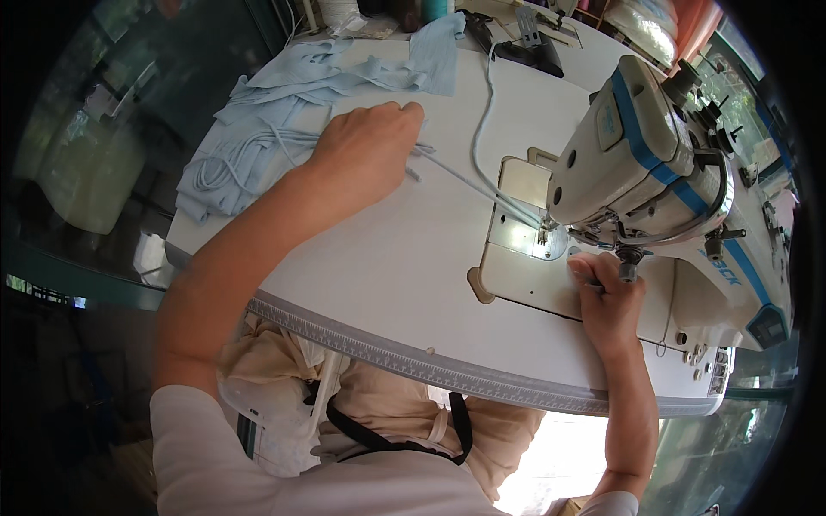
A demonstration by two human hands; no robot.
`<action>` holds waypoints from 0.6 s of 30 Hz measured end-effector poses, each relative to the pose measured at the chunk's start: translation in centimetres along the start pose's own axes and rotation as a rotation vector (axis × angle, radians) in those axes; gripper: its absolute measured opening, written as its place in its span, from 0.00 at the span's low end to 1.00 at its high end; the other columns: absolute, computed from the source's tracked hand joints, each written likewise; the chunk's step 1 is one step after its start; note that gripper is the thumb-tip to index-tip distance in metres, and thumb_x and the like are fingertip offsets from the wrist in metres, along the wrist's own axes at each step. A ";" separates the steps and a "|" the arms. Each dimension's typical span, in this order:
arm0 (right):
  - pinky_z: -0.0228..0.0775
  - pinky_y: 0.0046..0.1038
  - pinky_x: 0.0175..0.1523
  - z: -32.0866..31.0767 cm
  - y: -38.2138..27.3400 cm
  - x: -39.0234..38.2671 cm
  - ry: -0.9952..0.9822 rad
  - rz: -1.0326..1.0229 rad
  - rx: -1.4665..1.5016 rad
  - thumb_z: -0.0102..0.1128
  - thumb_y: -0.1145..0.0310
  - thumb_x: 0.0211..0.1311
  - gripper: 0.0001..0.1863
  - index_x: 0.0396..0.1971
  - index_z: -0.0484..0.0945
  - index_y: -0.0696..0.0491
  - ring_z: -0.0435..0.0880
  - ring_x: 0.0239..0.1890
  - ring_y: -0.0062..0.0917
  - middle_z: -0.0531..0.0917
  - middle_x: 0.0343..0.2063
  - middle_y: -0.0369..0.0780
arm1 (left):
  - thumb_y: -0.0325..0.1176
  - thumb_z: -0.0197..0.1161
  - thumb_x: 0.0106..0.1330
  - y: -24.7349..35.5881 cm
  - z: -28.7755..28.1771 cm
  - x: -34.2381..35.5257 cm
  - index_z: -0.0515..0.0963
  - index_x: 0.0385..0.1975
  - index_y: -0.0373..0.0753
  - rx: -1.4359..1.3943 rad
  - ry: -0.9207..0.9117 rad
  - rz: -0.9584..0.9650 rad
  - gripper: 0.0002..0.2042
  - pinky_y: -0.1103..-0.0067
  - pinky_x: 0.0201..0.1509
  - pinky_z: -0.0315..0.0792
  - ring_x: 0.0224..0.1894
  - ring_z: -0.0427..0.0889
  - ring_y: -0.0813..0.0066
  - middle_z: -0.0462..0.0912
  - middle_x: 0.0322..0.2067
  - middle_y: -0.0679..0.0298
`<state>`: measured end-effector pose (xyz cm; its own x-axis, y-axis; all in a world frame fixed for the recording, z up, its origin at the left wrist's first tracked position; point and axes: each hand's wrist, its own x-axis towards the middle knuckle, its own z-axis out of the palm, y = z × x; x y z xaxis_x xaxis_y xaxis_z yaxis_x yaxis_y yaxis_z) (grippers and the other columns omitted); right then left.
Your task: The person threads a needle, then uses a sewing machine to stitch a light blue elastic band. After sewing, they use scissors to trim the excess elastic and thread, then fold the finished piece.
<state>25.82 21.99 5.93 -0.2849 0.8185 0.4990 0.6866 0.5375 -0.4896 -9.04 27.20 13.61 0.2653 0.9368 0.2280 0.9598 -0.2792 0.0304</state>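
Observation:
My left hand (370, 146) is closed over light blue fabric cords above the left part of the sewing table. The narrow cords (465, 179) stretch from it to the presser foot (545, 236) of a white and blue sewing machine (637, 163). A coiled bundle of the same cord (228, 163) lies just left of that hand. My right hand (609, 297) is curled beside the needle area, close to the metal needle plate (525, 267). Something small and dark shows at its fingers, too hidden to name.
Flat light blue fabric strips (344, 73) lie at the far left of the white table (387, 258). A black device (533, 53) stands at the back. A ruler strip (413, 365) runs along the front edge. Small round parts (697, 361) sit at the right.

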 end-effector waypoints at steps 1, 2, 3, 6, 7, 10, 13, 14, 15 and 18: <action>0.80 0.30 0.35 0.0 0.2 -0.1 -0.006 0.008 0.017 0.69 0.80 0.59 0.08 0.37 0.88 0.52 0.88 0.28 0.36 0.88 0.28 0.43 | 0.20 0.58 0.65 -0.1 -1.4 1.7 0.74 0.38 0.33 0.014 -0.019 -0.082 0.04 0.58 0.43 0.76 0.37 0.82 0.47 0.82 0.39 0.49; 0.80 0.31 0.35 0.0 0.4 -0.2 -0.008 0.013 0.033 0.70 0.79 0.59 0.08 0.37 0.88 0.52 0.88 0.28 0.36 0.88 0.28 0.43 | 0.21 0.59 0.66 -0.2 -2.9 3.7 0.74 0.39 0.33 0.030 -0.033 -0.162 0.04 0.59 0.44 0.76 0.39 0.83 0.48 0.83 0.39 0.49; 0.80 0.31 0.35 0.0 0.6 -0.2 -0.008 0.014 0.045 0.70 0.79 0.60 0.08 0.37 0.88 0.52 0.88 0.28 0.37 0.88 0.28 0.43 | 0.21 0.61 0.67 -0.8 -3.5 5.8 0.75 0.40 0.32 0.004 0.025 -0.161 0.05 0.60 0.46 0.77 0.41 0.84 0.49 0.84 0.41 0.50; 0.78 0.34 0.33 0.5 -0.1 0.4 -0.001 -0.020 0.073 0.71 0.79 0.58 0.08 0.37 0.88 0.53 0.86 0.26 0.39 0.86 0.26 0.43 | 0.22 0.62 0.67 -4.5 -3.2 12.0 0.79 0.47 0.33 -0.069 0.345 0.076 0.10 0.62 0.52 0.78 0.46 0.85 0.49 0.85 0.44 0.51; 0.78 0.34 0.33 0.5 -0.3 0.5 0.005 -0.039 0.075 0.71 0.80 0.57 0.08 0.37 0.88 0.53 0.86 0.26 0.40 0.86 0.25 0.43 | 0.21 0.61 0.67 -5.7 -2.6 12.6 0.81 0.49 0.33 -0.084 0.472 0.195 0.12 0.62 0.54 0.79 0.48 0.86 0.48 0.85 0.45 0.51; 0.78 0.34 0.33 0.6 -0.2 0.3 0.006 -0.046 0.075 0.70 0.81 0.56 0.09 0.37 0.88 0.54 0.86 0.26 0.40 0.86 0.25 0.44 | 0.23 0.65 0.70 -5.7 -0.4 11.9 0.79 0.46 0.32 -0.169 0.501 0.278 0.08 0.65 0.49 0.77 0.46 0.84 0.57 0.85 0.43 0.56; 0.78 0.33 0.33 -0.4 0.4 -0.2 -0.025 0.009 0.048 0.70 0.82 0.56 0.10 0.37 0.88 0.53 0.86 0.27 0.40 0.87 0.27 0.44 | 0.22 0.67 0.68 -2.4 -0.1 7.3 0.81 0.45 0.32 -0.315 -0.127 0.068 0.08 0.69 0.50 0.77 0.45 0.81 0.62 0.83 0.44 0.62; 0.78 0.33 0.33 -0.5 0.2 -0.1 -0.034 -0.010 0.048 0.69 0.82 0.55 0.10 0.37 0.88 0.54 0.86 0.27 0.40 0.87 0.27 0.44 | 0.21 0.68 0.66 -2.9 0.8 5.0 0.81 0.43 0.33 -0.300 -0.141 0.135 0.08 0.69 0.51 0.76 0.46 0.80 0.62 0.82 0.44 0.62; 0.78 0.33 0.33 -0.3 0.0 0.0 -0.045 -0.036 0.050 0.69 0.82 0.55 0.10 0.37 0.88 0.54 0.86 0.27 0.40 0.88 0.28 0.43 | 0.20 0.70 0.63 -3.5 1.8 2.9 0.81 0.41 0.34 -0.284 -0.152 0.195 0.08 0.70 0.53 0.75 0.47 0.79 0.61 0.81 0.43 0.61; 0.79 0.32 0.34 0.3 -0.2 0.1 -0.049 -0.029 0.034 0.69 0.83 0.54 0.11 0.36 0.87 0.53 0.87 0.28 0.39 0.88 0.29 0.43 | 0.20 0.71 0.60 -3.4 3.3 -0.2 0.81 0.39 0.35 -0.309 -0.068 0.243 0.09 0.69 0.57 0.73 0.50 0.77 0.60 0.81 0.42 0.61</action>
<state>25.48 21.99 5.89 -0.3378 0.8107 0.4781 0.6545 0.5674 -0.4997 -12.07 28.70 10.24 0.4968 0.8444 0.2004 0.7980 -0.5352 0.2770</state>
